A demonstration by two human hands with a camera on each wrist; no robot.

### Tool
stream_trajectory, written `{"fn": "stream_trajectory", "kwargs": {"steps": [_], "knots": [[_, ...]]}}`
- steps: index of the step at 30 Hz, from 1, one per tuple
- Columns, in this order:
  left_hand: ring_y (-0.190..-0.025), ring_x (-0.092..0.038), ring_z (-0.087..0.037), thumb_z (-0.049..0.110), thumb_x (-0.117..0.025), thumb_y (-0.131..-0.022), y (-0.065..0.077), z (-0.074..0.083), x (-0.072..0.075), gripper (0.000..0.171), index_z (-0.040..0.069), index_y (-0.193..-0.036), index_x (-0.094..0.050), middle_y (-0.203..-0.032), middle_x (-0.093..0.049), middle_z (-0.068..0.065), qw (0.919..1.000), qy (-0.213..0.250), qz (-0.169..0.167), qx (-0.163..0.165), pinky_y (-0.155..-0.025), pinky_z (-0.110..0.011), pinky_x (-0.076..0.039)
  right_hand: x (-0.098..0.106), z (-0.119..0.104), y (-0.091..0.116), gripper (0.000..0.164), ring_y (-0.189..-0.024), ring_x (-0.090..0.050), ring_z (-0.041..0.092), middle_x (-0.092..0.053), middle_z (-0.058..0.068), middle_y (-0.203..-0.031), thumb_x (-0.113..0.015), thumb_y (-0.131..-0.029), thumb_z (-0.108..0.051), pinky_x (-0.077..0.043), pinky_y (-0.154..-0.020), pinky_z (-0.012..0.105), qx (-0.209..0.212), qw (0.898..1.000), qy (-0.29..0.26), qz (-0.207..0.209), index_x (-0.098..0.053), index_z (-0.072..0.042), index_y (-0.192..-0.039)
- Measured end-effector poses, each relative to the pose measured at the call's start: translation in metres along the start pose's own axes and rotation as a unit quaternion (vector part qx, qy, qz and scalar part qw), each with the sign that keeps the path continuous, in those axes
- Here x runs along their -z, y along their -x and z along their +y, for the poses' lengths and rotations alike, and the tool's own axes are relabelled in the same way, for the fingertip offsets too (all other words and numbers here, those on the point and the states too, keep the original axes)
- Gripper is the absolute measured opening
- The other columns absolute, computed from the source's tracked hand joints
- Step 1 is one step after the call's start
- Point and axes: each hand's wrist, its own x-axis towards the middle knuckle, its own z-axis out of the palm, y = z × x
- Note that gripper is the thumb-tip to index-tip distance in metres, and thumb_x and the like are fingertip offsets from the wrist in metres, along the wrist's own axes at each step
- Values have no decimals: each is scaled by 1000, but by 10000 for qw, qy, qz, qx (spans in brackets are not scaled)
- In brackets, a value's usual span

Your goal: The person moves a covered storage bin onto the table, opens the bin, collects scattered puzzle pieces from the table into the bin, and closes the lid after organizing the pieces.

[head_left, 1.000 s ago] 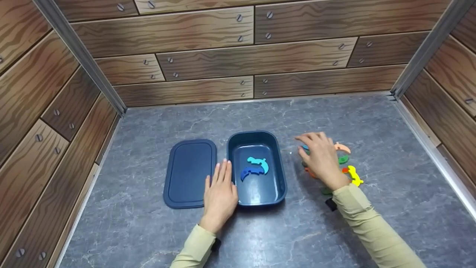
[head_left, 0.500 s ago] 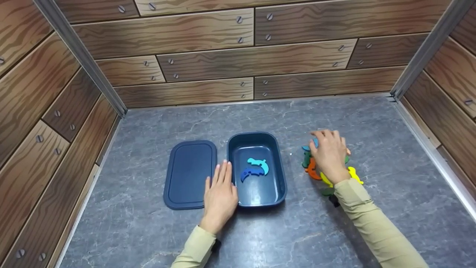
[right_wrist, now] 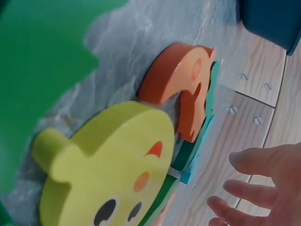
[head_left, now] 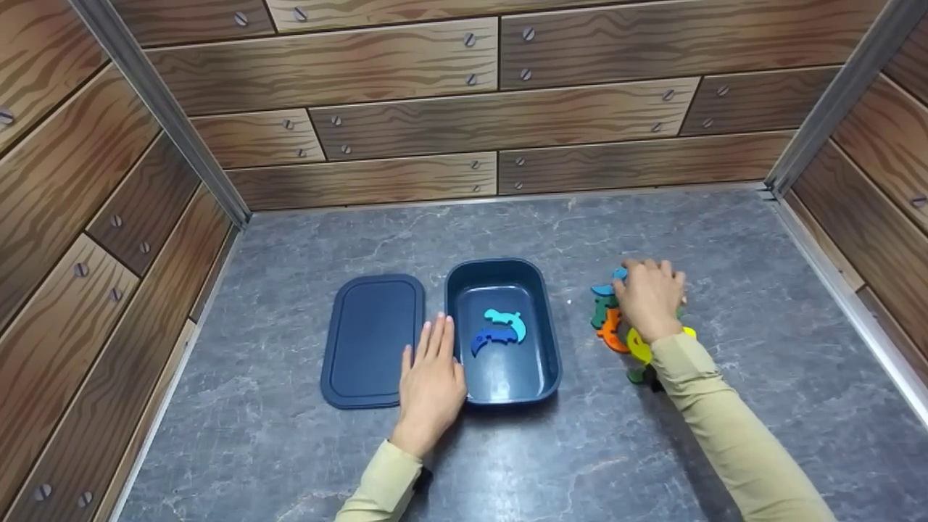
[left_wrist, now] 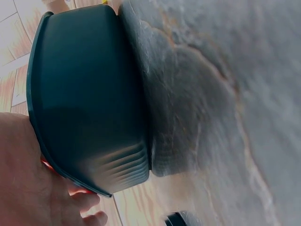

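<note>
My left hand [head_left: 431, 388] lies with straight fingers along the left wall of a dark blue box [head_left: 554, 362]; its fingers reach the rim in the left wrist view. Inside the box are a turquoise animal-shaped toy piece [head_left: 511, 324] and a blue one [head_left: 493, 338]. Over a cluster of similar pieces at the right hovers my right hand [head_left: 652, 297]. In the right wrist view its thumb and fingers are apart, with nothing between them. Around it show an orange piece [head_left: 614, 335], a yellow piece [head_left: 638, 348] with a printed face, and a light blue piece [head_left: 603, 290]. Others are hidden beneath the hand.
A flat blue lid [head_left: 373, 341] lies left of the box, beside my left hand. Wood-patterned walls [head_left: 406, 123] enclose the grey marbled tabletop [head_left: 522, 471] at the back and sides. A green piece [head_left: 636, 376] lies at the cluster's near end.
My right hand has moved right across the cluster of toy pieces, uncovering the light blue, orange and yellow ones at its left. The left hand and box have stayed put.
</note>
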Motion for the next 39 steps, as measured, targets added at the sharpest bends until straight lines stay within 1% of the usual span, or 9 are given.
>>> {"fn": "stream_trajectory", "kwargs": {"steps": [5, 8, 13, 17, 20, 26, 29, 34, 39], "knots": [[-148, -16, -23, 21, -45, -101, 0, 0, 0, 60, 13, -157, -26, -162, -19, 1, 10000, 5, -24, 11, -116, -54, -17, -4, 2, -6, 34, -95, -48, 47, -64, 29, -106, -64, -95, -17, -33, -82, 60, -16, 9998, 47, -191, -65, 4, -122], [-148, -17, -24, 22, -45, -101, -1, 0, 1, 59, 13, -157, -27, -162, -20, 0, 10000, 15, -11, -7, -116, -55, -18, -6, 3, -9, 32, -92, -49, 48, -65, 29, -102, -64, -95, -17, -33, -83, 62, 6, 9996, 114, -239, -66, 4, -118], [-148, -17, -24, 23, -43, -102, -1, 0, 1, 59, 13, -157, -27, -162, -20, 0, 10000, 9, -14, -39, -116, -55, -18, -9, 5, -13, 19, -84, -50, 48, -65, 25, -84, -64, -95, -17, -31, -80, 62, 33, 9992, 125, -372, -68, 1, -91], [-148, -17, -24, 23, -43, -102, -1, 0, 2, 59, 13, -157, -27, -162, -20, 0, 10000, 7, -4, -41, -116, -55, -18, -11, 6, -18, 29, -80, -51, 47, -60, 19, -70, -65, -94, -19, -32, -80, 62, 47, 9986, 121, -509, -60, -5, -70], [-148, -16, -24, 23, -43, -102, -1, 0, 3, 59, 13, -157, -26, -162, -20, 0, 10000, -12, -28, -25, -116, -54, -17, -11, 6, -22, 34, -79, -52, 46, -58, 17, -66, -66, -94, -21, -33, -80, 61, 7, 9981, 134, -597, -57, -7, -65], [-148, -16, -24, 22, -43, -101, -1, -1, 1, 59, 13, -157, -26, -162, -20, 0, 10000, 9, -38, -25, -116, -54, -18, -13, 5, -27, 24, -78, -55, 44, -64, 21, -76, -68, -93, -21, -35, -80, 61, -54, 9973, 107, -724, -65, -3, -76], [-148, -17, -24, 22, -43, -101, -1, -1, 0, 58, 13, -157, -27, -162, -21, 0, 10000, 29, 10, -29, -116, -54, -18, -13, 3, -29, 20, -81, -57, 46, -67, 24, -86, -68, -92, -20, -36, -80, 61, 15, 9972, 109, -734, -71, 0, -91], [-149, -15, -23, 22, -42, -102, -1, 0, 0, 58, 13, -157, -26, -162, -19, 1, 10000, 88, -17, -23, -116, -54, -18, -14, 1, -32, 29, -89, -57, 49, -67, 27, -102, -67, -92, -14, -36, -83, 62, 190, 9959, 181, -861, -70, 1, -116], [-149, -15, -24, 22, -42, -102, -1, -1, 1, 58, 13, -157, -27, -162, -20, 0, 9999, 98, -10, -44, -116, -55, -18, -16, -1, -36, 32, -91, -56, 49, -66, 28, -108, -69, -90, -11, -37, -83, 63, 402, 9941, 188, -989, -69, 0, -120]]}}
